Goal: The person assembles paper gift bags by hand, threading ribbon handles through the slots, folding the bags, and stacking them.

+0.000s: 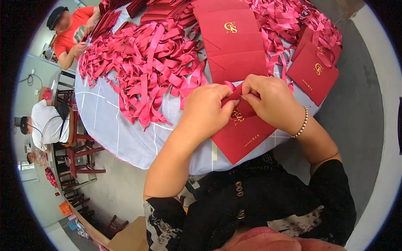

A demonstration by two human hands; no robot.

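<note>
At the near edge of the table I hold a small red paper gift bag (238,144) with gold printing, tilted with one corner toward me. My left hand (209,106) is closed, thumb and fingers pinching the bag's top edge. My right hand (270,98), a beaded bracelet on its wrist, pinches the same edge close beside it. A bit of pink ribbon (229,85) shows between the hands; my fingers hide where it meets the bag. Just beyond lies a pile of flat red bags (234,46), overlapping one another.
A large heap of pink ribbons (146,58) covers the table's left half. More ribbons (276,21) lie at the far right, next to red bags with ribbon handles (312,75). Stacked red pieces line the far edge. A person in orange (75,33) works at the far left; stools (81,157) stand behind.
</note>
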